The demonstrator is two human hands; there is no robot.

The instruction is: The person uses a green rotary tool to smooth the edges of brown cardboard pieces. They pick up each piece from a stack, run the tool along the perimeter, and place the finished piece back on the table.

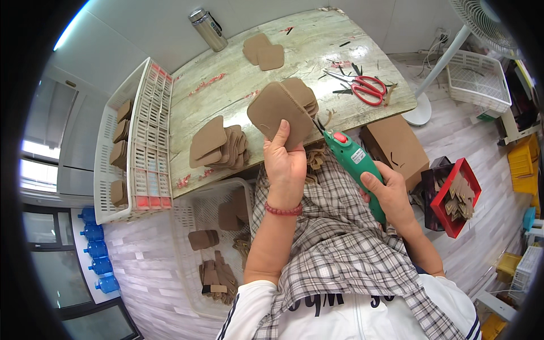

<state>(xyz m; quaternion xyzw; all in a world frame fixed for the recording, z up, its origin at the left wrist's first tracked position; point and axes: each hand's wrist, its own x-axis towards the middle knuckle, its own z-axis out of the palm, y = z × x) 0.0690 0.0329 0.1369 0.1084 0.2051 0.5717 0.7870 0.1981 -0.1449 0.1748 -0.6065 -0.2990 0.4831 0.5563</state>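
Over the front of the table, my left hand (pixel 285 161) is closed on a brown stitched flat piece (pixel 277 116) with rounded corners, the thumb lying on its face. My right hand (pixel 388 190) grips green electric scissors (pixel 352 158) with a red switch. Their dark blades point up and left, close to the piece's right edge; whether they touch it I cannot tell. Just behind the held piece lies a stack of similar brown pieces (pixel 306 93). To the left, another pile of brown pieces (pixel 226 148) sits near the table's front edge.
Red-handled scissors (pixel 369 90) and dark scraps lie on the worn table (pixel 218 102), beyond which stands a steel flask (pixel 208 29). A white crate (pixel 150 136) is on the left, a lower white bin (pixel 186 249) beneath. At right are a cardboard box (pixel 396 146), red box (pixel 469 175) and fan (pixel 487 25).
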